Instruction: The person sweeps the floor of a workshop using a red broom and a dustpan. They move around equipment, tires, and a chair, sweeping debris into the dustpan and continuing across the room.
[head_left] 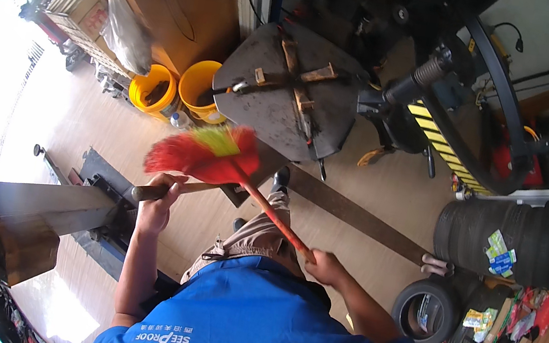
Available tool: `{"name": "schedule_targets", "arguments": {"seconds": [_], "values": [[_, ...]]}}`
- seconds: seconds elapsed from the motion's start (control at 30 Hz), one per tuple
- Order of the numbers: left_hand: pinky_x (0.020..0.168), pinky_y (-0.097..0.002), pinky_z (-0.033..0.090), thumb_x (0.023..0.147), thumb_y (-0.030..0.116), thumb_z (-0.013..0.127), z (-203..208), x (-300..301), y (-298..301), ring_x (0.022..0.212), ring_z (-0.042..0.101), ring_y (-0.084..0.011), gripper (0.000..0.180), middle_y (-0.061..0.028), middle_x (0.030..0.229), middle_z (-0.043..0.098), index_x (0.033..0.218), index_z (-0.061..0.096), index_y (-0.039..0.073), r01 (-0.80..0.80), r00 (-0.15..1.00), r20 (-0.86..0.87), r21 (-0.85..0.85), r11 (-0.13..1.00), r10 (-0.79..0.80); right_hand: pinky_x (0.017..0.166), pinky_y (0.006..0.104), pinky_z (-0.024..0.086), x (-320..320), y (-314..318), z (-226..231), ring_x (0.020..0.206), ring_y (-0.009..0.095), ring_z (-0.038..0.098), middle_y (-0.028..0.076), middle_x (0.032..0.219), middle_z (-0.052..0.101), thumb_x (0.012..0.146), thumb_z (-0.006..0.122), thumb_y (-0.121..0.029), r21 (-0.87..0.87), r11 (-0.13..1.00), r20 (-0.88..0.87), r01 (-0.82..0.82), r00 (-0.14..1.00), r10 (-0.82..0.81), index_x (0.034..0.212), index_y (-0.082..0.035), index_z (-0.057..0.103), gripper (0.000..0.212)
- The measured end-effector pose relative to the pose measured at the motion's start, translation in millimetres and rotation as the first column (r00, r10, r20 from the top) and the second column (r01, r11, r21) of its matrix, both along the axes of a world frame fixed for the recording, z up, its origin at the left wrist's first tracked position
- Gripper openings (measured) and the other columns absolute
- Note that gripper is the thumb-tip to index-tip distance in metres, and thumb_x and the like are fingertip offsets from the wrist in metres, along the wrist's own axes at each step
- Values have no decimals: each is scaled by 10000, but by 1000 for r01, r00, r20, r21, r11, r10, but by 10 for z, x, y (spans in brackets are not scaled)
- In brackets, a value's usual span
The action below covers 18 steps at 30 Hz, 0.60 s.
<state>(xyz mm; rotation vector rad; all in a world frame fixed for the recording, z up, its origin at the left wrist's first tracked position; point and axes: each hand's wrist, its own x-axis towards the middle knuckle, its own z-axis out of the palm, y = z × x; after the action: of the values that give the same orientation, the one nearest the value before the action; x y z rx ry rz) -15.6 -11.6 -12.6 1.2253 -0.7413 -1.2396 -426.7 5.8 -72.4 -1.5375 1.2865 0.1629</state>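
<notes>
your right hand [326, 268] is clamped on the handle of a red broom [235, 169], its blurred red-and-yellow bristles reaching far and left. your left hand [163, 205] is wrapped around a wooden handle [198, 188], near those bristles. farther out, yellow buckets [197, 76] stand left of a dark turntable [250, 120]; stacked tires [470, 237] are at right.

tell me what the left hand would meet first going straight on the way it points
Probably the broom's red bristles, just beyond the left hand in the picture, though the depth between them is unclear.
</notes>
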Motion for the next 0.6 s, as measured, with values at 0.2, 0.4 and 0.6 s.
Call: {"name": "schedule_targets", "arguments": {"seconds": [0.2,0.4,0.6], "values": [[920,-356,386,870,95,603,-46,-86,-44,1075,522,-229,94,-62,900,580,827,553,28,62,998,11,-16,998,-62,679,460,488,383,-599,-468,797,400,616,235,822,626,773,552,-144,-238,952,-34,192,978,-206,946,-21,556,212],[912,-340,409,875,106,592,12,-64,57,1077,522,-232,98,-75,901,576,850,556,18,46,999,17,-22,999,-45,684,364,481,35,-24,-379,745,256,621,155,778,621,745,580,-132,90,967,-1,237,971,-238,912,-22,588,200],[953,-393,368,865,74,602,49,-121,92,1056,528,-237,91,-73,876,594,806,551,28,18,1000,-26,6,1000,-17,702,380,489,-60,47,-136,791,298,637,197,816,632,758,586,-151,15,989,35,150,988,-151,942,-13,592,231]]}}
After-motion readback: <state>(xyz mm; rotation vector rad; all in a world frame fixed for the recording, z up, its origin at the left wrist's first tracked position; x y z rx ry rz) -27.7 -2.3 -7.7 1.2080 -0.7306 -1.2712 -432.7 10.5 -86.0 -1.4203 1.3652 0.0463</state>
